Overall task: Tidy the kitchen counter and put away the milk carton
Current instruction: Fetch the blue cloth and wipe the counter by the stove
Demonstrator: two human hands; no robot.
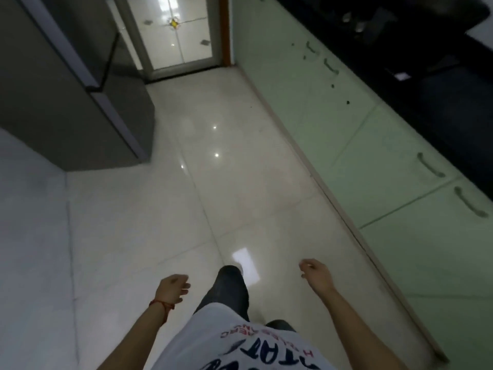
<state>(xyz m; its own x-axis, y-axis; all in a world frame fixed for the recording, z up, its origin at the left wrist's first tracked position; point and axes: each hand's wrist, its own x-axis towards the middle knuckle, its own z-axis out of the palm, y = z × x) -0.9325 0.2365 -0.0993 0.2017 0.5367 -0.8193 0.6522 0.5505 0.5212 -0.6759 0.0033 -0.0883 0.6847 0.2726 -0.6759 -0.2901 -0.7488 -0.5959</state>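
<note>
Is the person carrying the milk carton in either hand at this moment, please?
No, the left hand and the right hand both hang loosely curled and empty above the tiled floor, and no carton is in view.

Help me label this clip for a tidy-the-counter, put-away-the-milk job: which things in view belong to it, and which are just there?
Belongs to the job:
- dark counter
- grey fridge
- left hand, empty
- right hand, empty
No milk carton is visible.

Just there:
- green cabinet doors
- tiled floor
- glass door
- red wrist thread
</note>
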